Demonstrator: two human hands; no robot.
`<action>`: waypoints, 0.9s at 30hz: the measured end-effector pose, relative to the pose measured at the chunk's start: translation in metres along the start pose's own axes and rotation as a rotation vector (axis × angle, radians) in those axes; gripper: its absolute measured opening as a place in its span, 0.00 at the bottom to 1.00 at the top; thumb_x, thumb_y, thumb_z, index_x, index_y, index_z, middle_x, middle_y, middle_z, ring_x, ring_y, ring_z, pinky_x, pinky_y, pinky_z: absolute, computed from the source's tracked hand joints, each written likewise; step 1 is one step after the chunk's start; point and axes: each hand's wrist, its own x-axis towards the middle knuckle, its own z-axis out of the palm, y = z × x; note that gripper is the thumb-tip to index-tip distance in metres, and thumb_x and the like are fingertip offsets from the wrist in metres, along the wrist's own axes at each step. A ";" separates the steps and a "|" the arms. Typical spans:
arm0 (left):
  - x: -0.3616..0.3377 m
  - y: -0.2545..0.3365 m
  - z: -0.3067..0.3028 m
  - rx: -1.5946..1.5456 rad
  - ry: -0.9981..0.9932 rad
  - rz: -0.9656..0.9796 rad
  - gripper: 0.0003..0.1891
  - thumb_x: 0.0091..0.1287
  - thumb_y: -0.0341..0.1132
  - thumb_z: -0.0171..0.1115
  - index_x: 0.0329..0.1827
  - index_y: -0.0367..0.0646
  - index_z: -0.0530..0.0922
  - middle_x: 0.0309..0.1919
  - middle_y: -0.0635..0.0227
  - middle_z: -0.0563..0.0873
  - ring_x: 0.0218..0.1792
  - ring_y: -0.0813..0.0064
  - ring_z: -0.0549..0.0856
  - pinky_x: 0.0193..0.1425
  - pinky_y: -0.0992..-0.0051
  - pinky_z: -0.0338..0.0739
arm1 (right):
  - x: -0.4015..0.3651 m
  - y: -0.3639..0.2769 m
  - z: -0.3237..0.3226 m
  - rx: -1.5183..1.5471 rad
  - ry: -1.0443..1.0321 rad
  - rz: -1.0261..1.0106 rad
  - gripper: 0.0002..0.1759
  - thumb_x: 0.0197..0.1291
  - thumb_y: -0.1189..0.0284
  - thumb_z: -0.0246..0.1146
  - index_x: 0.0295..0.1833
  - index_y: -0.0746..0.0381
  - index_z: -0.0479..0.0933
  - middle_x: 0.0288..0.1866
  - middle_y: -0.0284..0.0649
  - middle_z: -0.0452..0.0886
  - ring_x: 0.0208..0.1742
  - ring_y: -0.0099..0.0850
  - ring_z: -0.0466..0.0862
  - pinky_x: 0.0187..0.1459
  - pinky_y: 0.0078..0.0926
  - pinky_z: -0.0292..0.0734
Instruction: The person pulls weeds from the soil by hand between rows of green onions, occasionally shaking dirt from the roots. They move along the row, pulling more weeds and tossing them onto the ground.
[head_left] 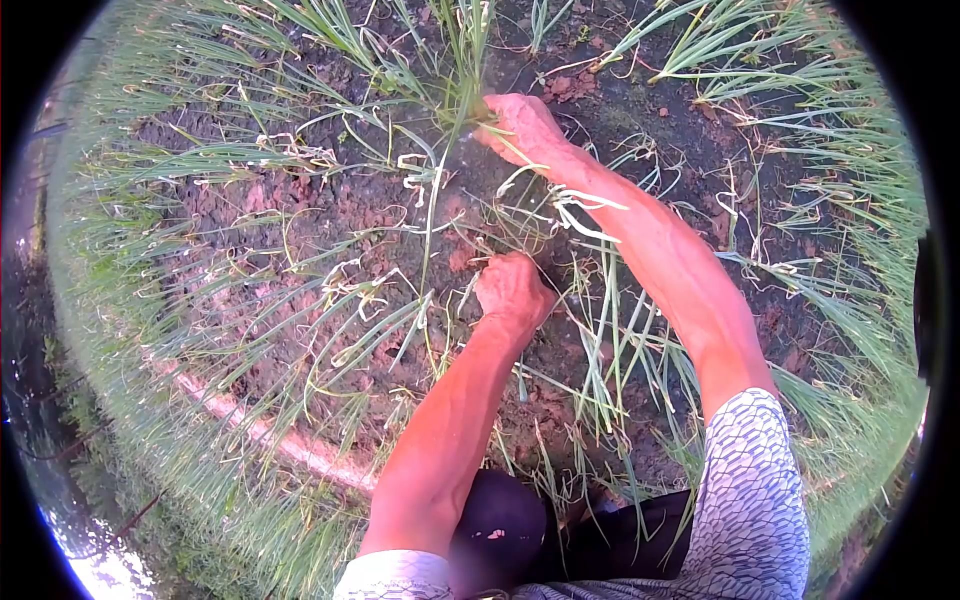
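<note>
My right hand (522, 125) reaches forward over the dark soil, its fingers closed at the base of a tuft of green grass (463, 92). The tuft is slightly blurred where it meets the fingers. Closer to my body, my left hand (513, 290) is curled low against the ground, knuckles up. Thin stems lie about its fingertips, but whatever is inside the grip is hidden. Between the two hands are bent, pale-tipped onion leaves (585, 205). More long green onion leaves (605, 345) lie just right of my left hand.
Rows of onion-like plants (330, 345) stand on the left, with more plants (830, 130) at right. Damp, reddish-brown soil (260, 205) shows between them. My dark-clothed knee (500, 520) is at the bottom. A pale strip (265, 430) crosses the lower left.
</note>
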 end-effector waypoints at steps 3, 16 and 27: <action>0.005 -0.002 0.008 -0.008 0.030 0.001 0.21 0.46 0.36 0.73 0.42 0.32 0.83 0.42 0.47 0.86 0.44 0.53 0.89 0.45 0.62 0.85 | 0.000 -0.011 0.007 0.014 0.189 0.101 0.10 0.56 0.66 0.65 0.40 0.62 0.80 0.25 0.46 0.83 0.26 0.41 0.84 0.28 0.36 0.78; 0.000 0.003 0.001 -0.004 0.035 -0.015 0.20 0.47 0.34 0.69 0.43 0.32 0.83 0.43 0.47 0.86 0.46 0.52 0.88 0.48 0.61 0.84 | 0.037 -0.037 -0.010 -0.008 -0.131 0.435 0.27 0.48 0.57 0.59 0.52 0.60 0.81 0.33 0.47 0.86 0.35 0.39 0.86 0.42 0.34 0.82; 0.009 -0.007 0.021 0.021 0.111 0.035 0.16 0.54 0.37 0.66 0.41 0.35 0.85 0.38 0.45 0.87 0.40 0.49 0.89 0.44 0.58 0.84 | 0.025 -0.010 0.021 0.557 0.276 0.453 0.19 0.61 0.60 0.65 0.27 0.66 0.81 0.19 0.41 0.81 0.19 0.29 0.82 0.27 0.30 0.78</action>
